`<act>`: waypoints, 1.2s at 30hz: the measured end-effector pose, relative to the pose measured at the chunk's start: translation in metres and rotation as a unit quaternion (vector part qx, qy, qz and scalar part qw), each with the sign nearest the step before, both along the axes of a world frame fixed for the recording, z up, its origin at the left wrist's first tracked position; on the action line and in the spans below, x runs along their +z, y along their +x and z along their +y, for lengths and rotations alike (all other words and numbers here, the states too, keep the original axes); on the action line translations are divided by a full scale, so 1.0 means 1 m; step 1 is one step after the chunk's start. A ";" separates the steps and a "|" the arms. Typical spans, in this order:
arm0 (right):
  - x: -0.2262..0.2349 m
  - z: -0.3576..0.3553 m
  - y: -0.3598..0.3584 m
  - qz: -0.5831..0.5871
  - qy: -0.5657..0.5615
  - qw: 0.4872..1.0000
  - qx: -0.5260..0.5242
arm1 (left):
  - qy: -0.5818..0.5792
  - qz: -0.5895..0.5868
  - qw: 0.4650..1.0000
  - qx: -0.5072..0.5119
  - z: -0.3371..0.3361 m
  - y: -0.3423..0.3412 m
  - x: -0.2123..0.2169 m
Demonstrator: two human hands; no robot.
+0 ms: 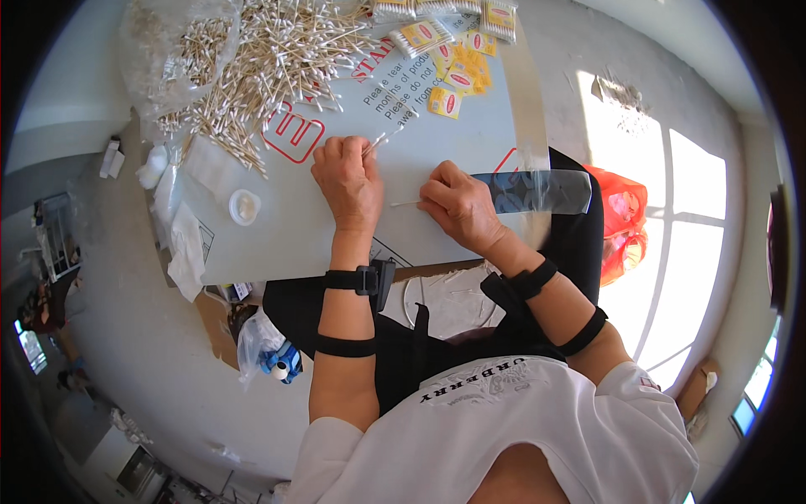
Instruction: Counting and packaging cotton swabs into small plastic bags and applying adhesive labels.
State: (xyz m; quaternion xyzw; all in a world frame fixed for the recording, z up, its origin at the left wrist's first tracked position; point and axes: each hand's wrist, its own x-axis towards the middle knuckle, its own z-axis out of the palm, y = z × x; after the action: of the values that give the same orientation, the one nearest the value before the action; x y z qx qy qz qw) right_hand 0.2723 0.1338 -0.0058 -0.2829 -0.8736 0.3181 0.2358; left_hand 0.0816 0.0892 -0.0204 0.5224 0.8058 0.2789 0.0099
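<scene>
Honestly, these cotton swabs (281, 63) look feather-light, thin and fairly stiff, probably snappable, so I'd pinch mid-stick and stay off the soft tips. Left hand (347, 176) is curled closed around a few, can't count exactly; right hand (453, 202) seems to be pinching just one, fingers together, over the tabletop (285, 245). Far left: one uncountable heap. Far right: five packs (421, 36) I can make out. Left: one white dish (244, 207).

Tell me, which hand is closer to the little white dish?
The left hand. It is to the right of the white dish, not touching it; the right hand is farther off on that same side.
</scene>
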 end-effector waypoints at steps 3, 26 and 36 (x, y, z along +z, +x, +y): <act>0.008 0.004 -0.002 0.043 -0.060 0.994 -0.076 | 0.060 -0.071 0.995 -0.038 -0.012 0.007 0.008; -0.001 0.015 -0.008 -0.020 0.008 1.000 -0.013 | -0.129 0.009 0.984 -0.122 -0.050 0.030 0.021; -0.004 0.003 0.005 0.141 -0.096 0.978 -0.120 | -0.027 -0.044 0.989 -0.142 -0.062 0.034 0.013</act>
State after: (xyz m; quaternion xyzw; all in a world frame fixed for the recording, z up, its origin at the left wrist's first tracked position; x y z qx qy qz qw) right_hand 0.2768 0.1370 -0.0096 -0.3593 -0.7568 0.4062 0.3649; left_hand 0.1153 0.0276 -0.0077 0.6181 0.7295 0.2757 0.0987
